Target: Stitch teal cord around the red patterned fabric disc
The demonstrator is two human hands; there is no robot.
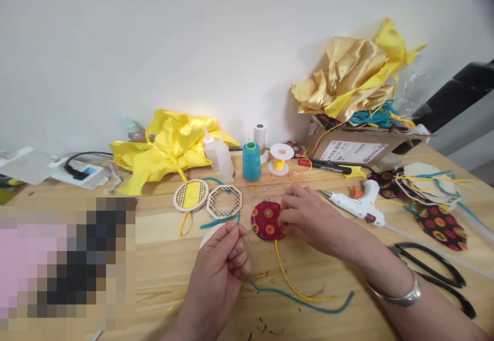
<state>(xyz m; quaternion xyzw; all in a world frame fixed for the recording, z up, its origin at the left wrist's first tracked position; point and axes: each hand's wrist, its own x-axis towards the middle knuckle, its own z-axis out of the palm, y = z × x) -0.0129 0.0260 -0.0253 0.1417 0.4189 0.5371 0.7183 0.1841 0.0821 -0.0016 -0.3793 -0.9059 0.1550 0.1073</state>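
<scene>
My left hand [226, 258] is closed in a pinch on a teal cord [309, 304] that trails right across the wooden table [165, 279]. My right hand [304, 217] has its fingers curled on the right edge of a round red patterned fabric disc [265, 220], from which a yellow cord [287, 279] hangs toward me. Just left of the disc lie an octagonal wooden lattice frame [224, 201] and an oval wooden frame with yellow fabric [191, 195]. A white round piece [208, 234] shows partly behind my left hand.
A white glue gun [358, 203] and black scissors [436, 271] lie to the right, with patterned fabric pieces [440, 225]. A teal thread spool [251, 161], squeeze bottles [219, 158], yellow satin [170, 145] and a cardboard box [355, 148] of fabric stand at the back.
</scene>
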